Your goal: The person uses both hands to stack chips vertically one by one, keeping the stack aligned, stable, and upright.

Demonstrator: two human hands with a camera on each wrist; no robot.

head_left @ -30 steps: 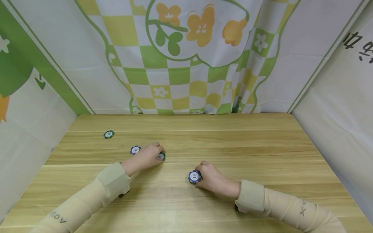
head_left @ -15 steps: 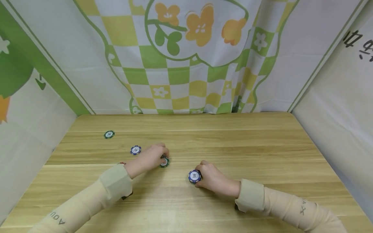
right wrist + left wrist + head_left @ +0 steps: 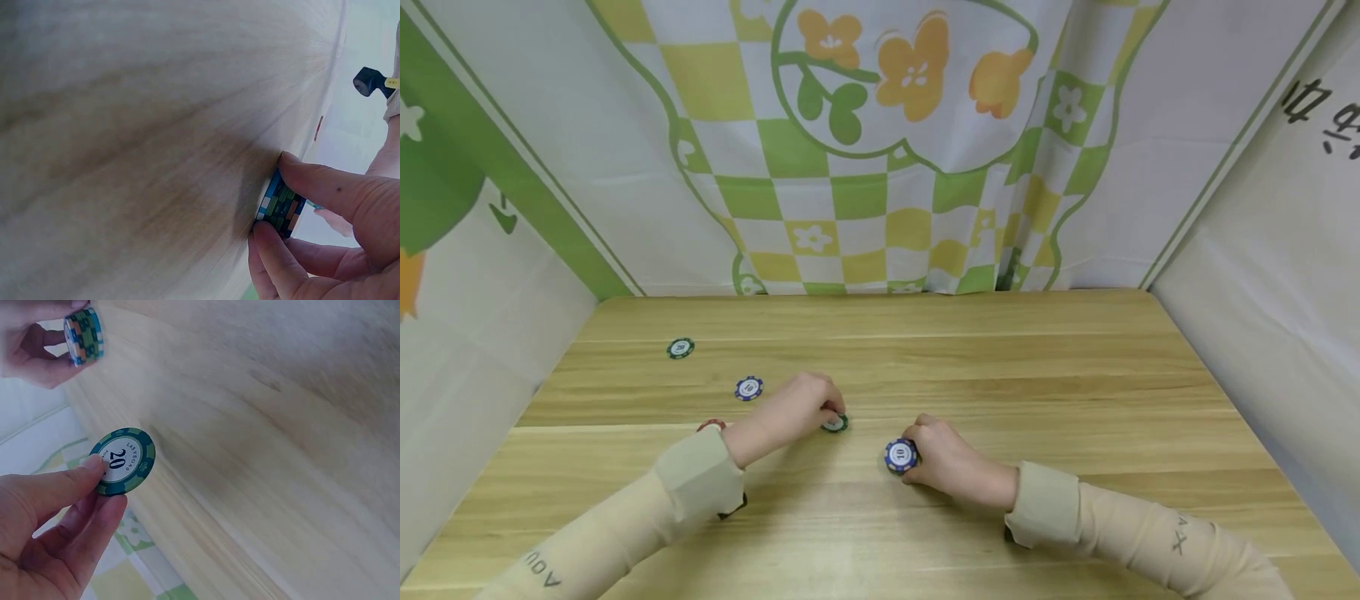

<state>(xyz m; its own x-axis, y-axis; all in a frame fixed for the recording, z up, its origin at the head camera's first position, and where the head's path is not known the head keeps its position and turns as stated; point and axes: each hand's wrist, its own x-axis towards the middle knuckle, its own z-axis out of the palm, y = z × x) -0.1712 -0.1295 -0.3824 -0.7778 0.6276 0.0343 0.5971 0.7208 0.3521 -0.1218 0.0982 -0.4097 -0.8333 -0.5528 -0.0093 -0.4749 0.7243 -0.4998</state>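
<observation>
Between thumb and fingers my left hand [image 3: 797, 408] pinches one green poker chip [image 3: 130, 464] marked 20, its printed face showing in the left wrist view. My right hand [image 3: 951, 467] holds a short stack of poker chips [image 3: 900, 456] by its sides on the table. The stack's top chip is blue and marked 10; its edge shows blue, green and orange bands in the right wrist view [image 3: 280, 205]. The green chip is a little left of the stack and apart from it.
On the left of the wooden table [image 3: 1037, 375] lie a green 20 chip [image 3: 681, 348], a blue 10 chip [image 3: 749, 387] and a red chip [image 3: 711, 425] partly hidden by my left wrist. A patterned curtain [image 3: 865, 200] hangs behind the table's back edge.
My left hand has moved right and slightly nearer with the green chip, toward the stack. The red chip has come into view behind the left wrist. My right hand and the stack stay put.
</observation>
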